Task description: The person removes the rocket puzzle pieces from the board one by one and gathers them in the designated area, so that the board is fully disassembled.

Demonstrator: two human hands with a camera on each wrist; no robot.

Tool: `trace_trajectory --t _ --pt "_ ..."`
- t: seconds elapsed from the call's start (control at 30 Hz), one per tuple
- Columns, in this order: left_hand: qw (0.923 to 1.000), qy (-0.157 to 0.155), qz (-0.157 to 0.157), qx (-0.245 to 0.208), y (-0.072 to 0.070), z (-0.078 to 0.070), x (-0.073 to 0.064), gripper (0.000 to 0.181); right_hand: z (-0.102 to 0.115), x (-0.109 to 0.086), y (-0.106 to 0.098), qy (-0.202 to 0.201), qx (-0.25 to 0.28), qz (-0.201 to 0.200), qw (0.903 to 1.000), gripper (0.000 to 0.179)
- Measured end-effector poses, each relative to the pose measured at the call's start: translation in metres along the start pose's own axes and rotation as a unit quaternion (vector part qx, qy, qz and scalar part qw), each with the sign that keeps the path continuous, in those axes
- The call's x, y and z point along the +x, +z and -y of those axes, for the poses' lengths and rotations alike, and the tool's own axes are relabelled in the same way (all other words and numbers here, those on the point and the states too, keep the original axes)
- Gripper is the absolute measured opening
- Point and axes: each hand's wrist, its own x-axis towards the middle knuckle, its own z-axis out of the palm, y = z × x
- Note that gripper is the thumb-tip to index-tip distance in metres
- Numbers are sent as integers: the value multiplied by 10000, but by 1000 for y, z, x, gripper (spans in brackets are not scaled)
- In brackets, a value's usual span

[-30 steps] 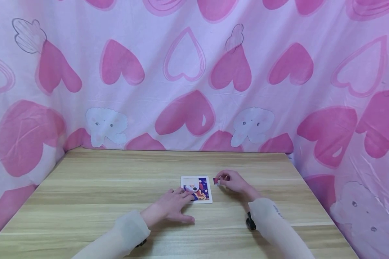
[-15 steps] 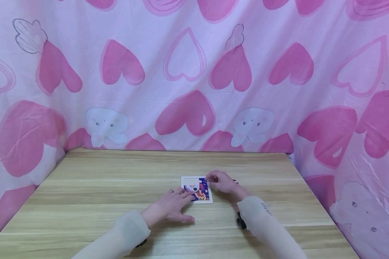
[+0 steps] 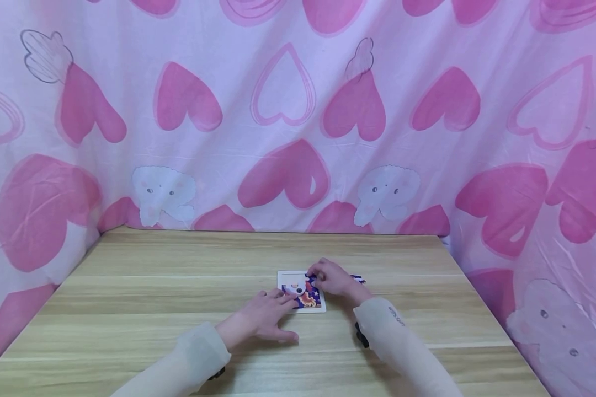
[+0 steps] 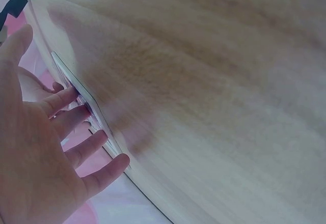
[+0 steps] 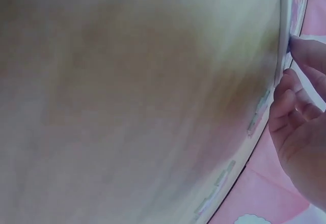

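Note:
A small jigsaw puzzle [image 3: 309, 299] in a white-bordered tray [image 3: 315, 310] lies at mid-table, its picture purple with a white character and orange curls. The upper left of the tray shows a pale area without picture. My left hand [image 3: 265, 314] rests flat with fingers spread over the tray's lower left; the left wrist view has these straight fingertips [image 4: 122, 160] at the tray edge. At the upper right of the puzzle my right hand [image 3: 331, 278] pinches a puzzle piece, mostly hidden by the fingers. In the right wrist view, the thumb and fingers bend at the tray's rim [image 5: 281, 56].
Loose puzzle pieces [image 3: 359, 279] lie on the wooden table [image 3: 179, 270] just right of the tray, behind the right wrist. The right wrist view shows another loose piece [image 5: 216, 191] apart from them. A pink heart-patterned cloth [image 3: 288, 165] hangs around the table's back and sides.
My right hand has moved left with the puzzle piece, from beside the tray to over its upper right, uncovering loose pieces behind the wrist. The left hand has stayed in place.

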Motion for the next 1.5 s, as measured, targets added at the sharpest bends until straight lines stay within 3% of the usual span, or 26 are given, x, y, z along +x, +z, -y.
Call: trace_trajectory --t 0.4,0.83,1.17,1.5 --pt "9999 -65 86 -64 0 0 2 83 8 6 -10 262 -92 507 9983 26" --pt "9999 -78 86 63 -2 -1 4 80 12 13 -12 743 100 718 9946 28" --pt "9994 -10 -192 278 -1 -8 10 73 11 14 -13 681 227 743 9947 28" --pt "9976 -278 -224 596 4 -18 20 78 9 13 -10 508 253 616 9965 29"
